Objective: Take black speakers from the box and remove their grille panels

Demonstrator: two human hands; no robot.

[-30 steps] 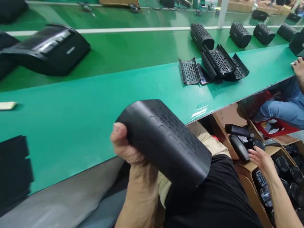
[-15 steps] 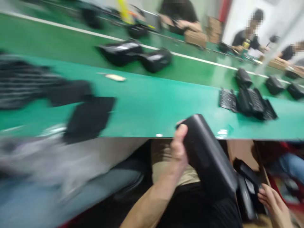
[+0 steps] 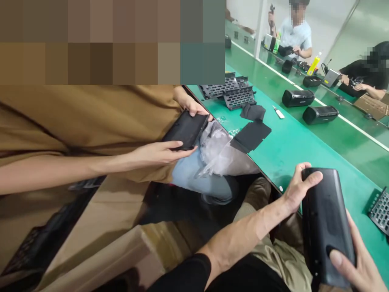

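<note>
Both hands hold the black shell (image 3: 326,227) over the lap at the counter (image 3: 291,142) edge — left hand (image 3: 296,186) clamps its 12 o'clock end, right hand (image 3: 355,263) its 6 o'clock end — long axis running 12-to-6.

Factory line, green all over
Long green surface (image 3: 291,146) runs far right, white wall (image 3: 328,24) behind, cardboard box (image 3: 100,243) near left.

Black shell (image 3: 326,227) at five o'clock; green bench (image 3: 291,142); black slotted grilles (image 3: 234,92) at twelve; co-worker's brown shirt (image 3: 91,117).
</note>
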